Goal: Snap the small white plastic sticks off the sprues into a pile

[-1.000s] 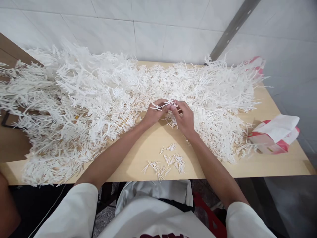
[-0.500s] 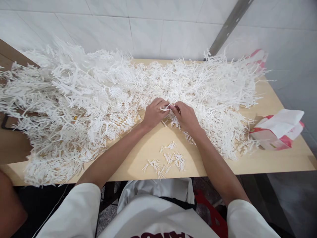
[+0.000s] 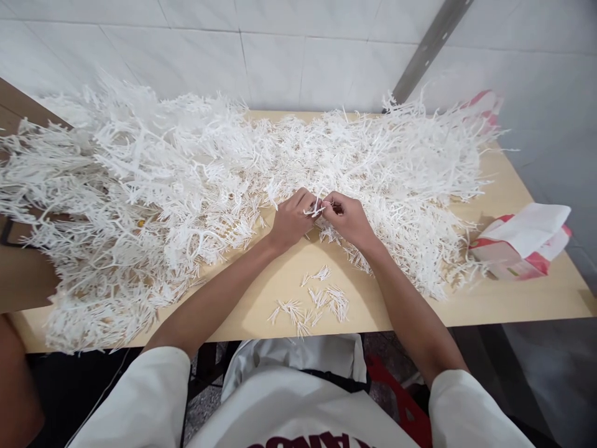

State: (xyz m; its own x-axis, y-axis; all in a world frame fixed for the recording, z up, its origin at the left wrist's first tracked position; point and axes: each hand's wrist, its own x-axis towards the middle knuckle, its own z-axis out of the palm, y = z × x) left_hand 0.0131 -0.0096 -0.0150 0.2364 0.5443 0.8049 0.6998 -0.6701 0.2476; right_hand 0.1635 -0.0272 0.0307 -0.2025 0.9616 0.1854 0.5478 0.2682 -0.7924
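Note:
My left hand (image 3: pixel 295 218) is closed round a white branching plastic sprig (image 3: pixel 313 211), whose pale tips stick out beside the fingers. Close against it, my right hand (image 3: pixel 345 216) is pinched at the same sprig; exactly what lies between its fingertips is too small to make out. Both hands are over the near edge of a wide heap of similar white sprigs (image 3: pixel 196 168). Nearer my body, several small loose white sprig pieces (image 3: pixel 319 302) lie on the light wooden table (image 3: pixel 261 305).
A red and white paper packet of tissues (image 3: pixel 522 242) stands at the table's right. Brown cardboard (image 3: pixel 25 274) is at the left under the heap. Behind are a tiled wall (image 3: pixel 280 62) and a slanting metal bar (image 3: pixel 429 46). Part of a person's limb (image 3: pixel 18 379) shows at lower left.
Both hands have turned slightly and stay close together. The sprig in my left hand now shows at a different angle. The loose pieces on the table have not moved.

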